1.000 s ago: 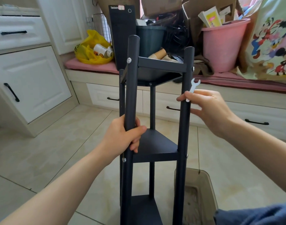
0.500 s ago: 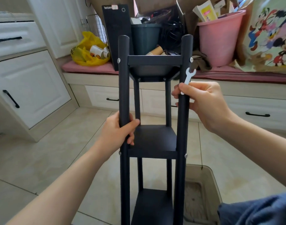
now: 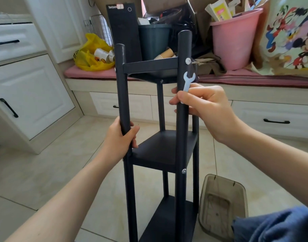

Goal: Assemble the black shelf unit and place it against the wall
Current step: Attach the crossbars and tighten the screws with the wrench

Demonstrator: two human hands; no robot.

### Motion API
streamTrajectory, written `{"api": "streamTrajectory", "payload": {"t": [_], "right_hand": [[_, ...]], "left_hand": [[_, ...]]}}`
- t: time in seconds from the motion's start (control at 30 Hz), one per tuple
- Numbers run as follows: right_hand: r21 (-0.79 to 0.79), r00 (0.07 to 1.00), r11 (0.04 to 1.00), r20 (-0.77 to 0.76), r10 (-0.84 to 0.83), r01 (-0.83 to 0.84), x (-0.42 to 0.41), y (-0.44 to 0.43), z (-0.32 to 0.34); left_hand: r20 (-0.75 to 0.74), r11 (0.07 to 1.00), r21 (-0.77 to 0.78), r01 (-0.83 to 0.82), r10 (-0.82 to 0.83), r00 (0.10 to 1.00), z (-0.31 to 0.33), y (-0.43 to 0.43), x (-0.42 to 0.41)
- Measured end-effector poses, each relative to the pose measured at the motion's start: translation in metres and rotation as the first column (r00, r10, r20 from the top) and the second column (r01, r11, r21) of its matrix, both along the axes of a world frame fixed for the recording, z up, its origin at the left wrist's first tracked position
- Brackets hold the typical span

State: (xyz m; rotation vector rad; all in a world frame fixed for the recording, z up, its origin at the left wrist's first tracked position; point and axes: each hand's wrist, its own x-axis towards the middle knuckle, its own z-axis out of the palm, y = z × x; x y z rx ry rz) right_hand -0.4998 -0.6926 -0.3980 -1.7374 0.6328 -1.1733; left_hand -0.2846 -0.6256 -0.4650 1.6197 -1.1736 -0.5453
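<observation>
The black shelf unit (image 3: 164,149) stands upright on the tiled floor right in front of me, with three shelves between black round posts. My left hand (image 3: 120,137) grips the near left post just above the middle shelf. My right hand (image 3: 203,106) curls round the near right post below the top shelf and also pinches a small flat silver wrench (image 3: 187,82) against it. Silver bolt heads show on the right post by the top and middle shelves.
A window bench with a pink cushion (image 3: 254,78) runs behind, piled with a pink bucket (image 3: 235,41), a dark bin (image 3: 154,41), a yellow bag (image 3: 92,53) and boxes. White cabinets (image 3: 27,95) stand left. A clear plastic tub (image 3: 223,205) lies on the floor by the shelf's right foot.
The shelf unit has turned about its upright axis, so its near right post now faces me and its left post sits farther back. Both hands kept their hold on the posts.
</observation>
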Motion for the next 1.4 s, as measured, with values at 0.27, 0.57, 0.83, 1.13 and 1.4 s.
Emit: {"api": "streamTrajectory", "payload": {"t": [0.27, 0.57, 0.83, 1.13, 1.4], "right_hand": [[0.01, 0.992, 0.993, -0.039, 0.12, -0.12, 0.007, 0.011, 0.007], [-0.025, 0.987, 0.991, -0.098, 0.125, -0.128, 0.011, 0.012, 0.009], [-0.03, 0.982, 0.987, -0.115, 0.151, -0.155, 0.02, 0.012, 0.009], [-0.016, 0.978, 0.983, -0.107, 0.179, -0.182, 0.03, 0.017, 0.01], [-0.032, 0.975, 0.983, -0.138, 0.173, -0.179, 0.029, 0.018, 0.005]], "left_hand": [[0.191, 0.993, 0.075, -0.095, 0.08, 0.978, 0.002, 0.001, 0.017], [0.097, 0.983, -0.181, 0.009, 0.009, 0.995, 0.023, 0.023, -0.022], [-0.331, 0.947, -0.038, 0.32, -0.314, 0.89, 0.024, 0.026, -0.061], [-0.305, 0.983, -0.062, 0.171, -0.182, 0.935, 0.021, 0.024, -0.07], [-0.313, 0.987, -0.058, 0.151, -0.162, 0.936, 0.025, 0.027, -0.062]]}}
